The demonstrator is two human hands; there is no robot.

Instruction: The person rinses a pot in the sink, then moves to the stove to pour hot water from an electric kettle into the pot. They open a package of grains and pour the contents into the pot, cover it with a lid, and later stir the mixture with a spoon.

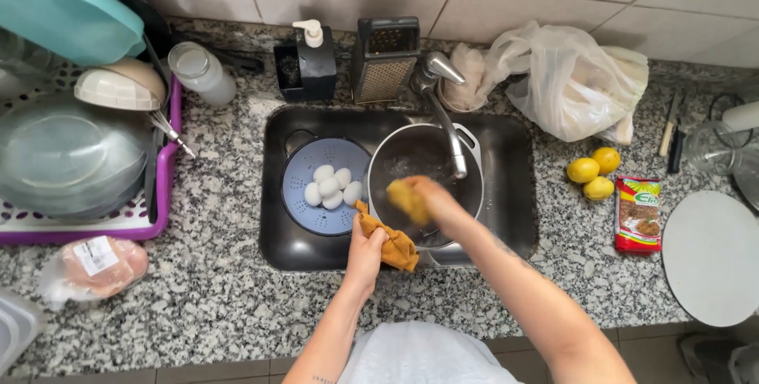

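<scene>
Yellow sponge (407, 198) in right hand (433, 202) fingers, inside pot (395, 164)

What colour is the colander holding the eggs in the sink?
Pale blue; the colander shows clearly in the head view, left of the pot.

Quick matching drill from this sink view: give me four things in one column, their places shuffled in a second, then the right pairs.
Things:
1. white eggs
2. lemons
3. grater
4. orange cloth

Places:
A. counter right of the sink
B. under the left hand, on the pot rim
C. blue colander in the sink
D. standing behind the sink, left of the tap

Pairs: 1-C, 2-A, 3-D, 4-B
</scene>
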